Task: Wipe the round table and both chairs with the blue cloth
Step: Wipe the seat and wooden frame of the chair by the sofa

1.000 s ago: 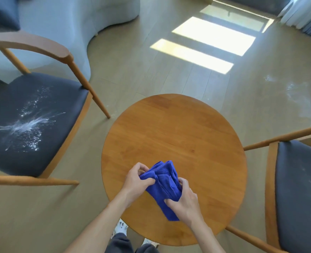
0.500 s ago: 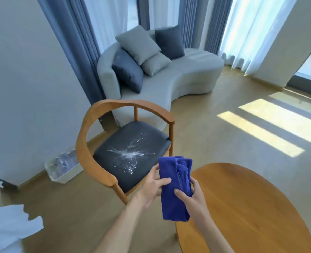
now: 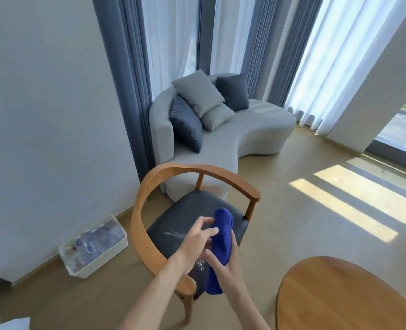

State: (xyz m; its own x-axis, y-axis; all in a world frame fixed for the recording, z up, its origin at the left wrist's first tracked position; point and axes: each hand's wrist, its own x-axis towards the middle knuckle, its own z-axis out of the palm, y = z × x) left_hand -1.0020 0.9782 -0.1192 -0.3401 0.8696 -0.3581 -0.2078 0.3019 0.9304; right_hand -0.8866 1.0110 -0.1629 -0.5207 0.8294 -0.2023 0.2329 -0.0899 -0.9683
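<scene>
Above the chair's (image 3: 197, 210) dusty seat, the right hand (image 3: 223, 265) gripped the rolled blue cloth (image 3: 221, 236) while the left hand's (image 3: 197, 241) loose fingers touched it, the bench (image 3: 340, 296) near right.

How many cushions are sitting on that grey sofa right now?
4 on the sofa: a light grey cushion on top, a dark one right of it, another dark one lower left, a small light one in front. More may be hidden.

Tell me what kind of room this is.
Probably a living room or hotel lounge: a curved grey sofa with cushions, floor-length curtains, and a wooden chair beside a round table.
</scene>
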